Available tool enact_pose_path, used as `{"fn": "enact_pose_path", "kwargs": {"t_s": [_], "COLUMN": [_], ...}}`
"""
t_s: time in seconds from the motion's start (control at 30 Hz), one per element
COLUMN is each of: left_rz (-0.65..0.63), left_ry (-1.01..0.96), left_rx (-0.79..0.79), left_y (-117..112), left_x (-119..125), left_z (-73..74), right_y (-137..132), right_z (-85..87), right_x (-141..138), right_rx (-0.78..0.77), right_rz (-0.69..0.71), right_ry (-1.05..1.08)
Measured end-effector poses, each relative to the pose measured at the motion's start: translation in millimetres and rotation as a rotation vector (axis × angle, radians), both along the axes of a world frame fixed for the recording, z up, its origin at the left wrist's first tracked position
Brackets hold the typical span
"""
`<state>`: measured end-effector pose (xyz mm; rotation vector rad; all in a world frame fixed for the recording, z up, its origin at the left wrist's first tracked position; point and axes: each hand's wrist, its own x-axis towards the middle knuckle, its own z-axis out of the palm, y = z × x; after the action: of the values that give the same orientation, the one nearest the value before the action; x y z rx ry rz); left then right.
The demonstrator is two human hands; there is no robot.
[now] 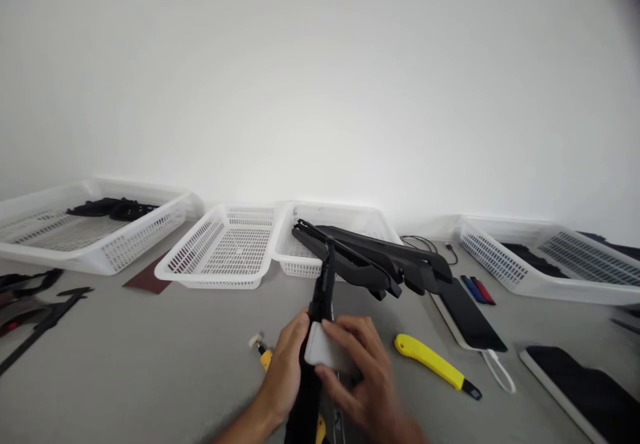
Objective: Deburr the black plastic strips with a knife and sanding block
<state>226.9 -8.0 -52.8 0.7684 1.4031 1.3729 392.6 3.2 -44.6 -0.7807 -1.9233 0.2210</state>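
My left hand [284, 372] is wrapped around a long, narrow black plastic part [324, 285], which points away from me with its far end raised. My right hand [367, 367] grips a pale grey-white pad [325, 349] between thumb and fingers. The pad is against the right side of the black part; its exact material cannot be made out. Partly hidden by my left hand is a yellow-handled tool [267, 360] with a white tip. To the right of my right hand lies a yellow utility knife [431, 361].
Similar black parts [380, 261] hang over the front of a white basket [300, 267]. Another white basket [210, 277] stands beside it, with larger ones at left [145, 237] and right [560, 287]. Calipers [45, 324] lie left; a dark-topped slab [473, 317] and red and blue sticks [479, 290] lie right.
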Motion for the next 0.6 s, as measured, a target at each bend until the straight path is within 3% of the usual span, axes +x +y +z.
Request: {"fn": "enact_pose_path", "kwargs": {"t_s": [0.07, 0.2, 0.33, 0.47, 0.6], "left_rz": [0.037, 0.009, 0.014, -0.001, -0.004], "left_ry": [-0.011, -0.059, -0.085, -0.097, -0.087], "left_rx": [0.020, 0.045, 0.054, 0.064, 0.088], "left_y": [1, 3, 5, 7, 12], "left_x": [-1, -2, -5, -7, -9], "left_z": [2.4, 5.2, 7.3, 12.0, 15.1], "right_y": [0, 0, 1, 1, -6], "right_z": [0.6, 1.4, 2.3, 5.4, 7.5], "right_x": [-1, 1, 4, 4, 1], "right_rx": [-0.007, -0.017, -0.034, -0.061, -0.112], "right_rz": [0.066, -0.023, 0.061, 0.034, 0.222], "right_ry": [0.002, 0.000, -0.018, -0.002, -0.010]}}
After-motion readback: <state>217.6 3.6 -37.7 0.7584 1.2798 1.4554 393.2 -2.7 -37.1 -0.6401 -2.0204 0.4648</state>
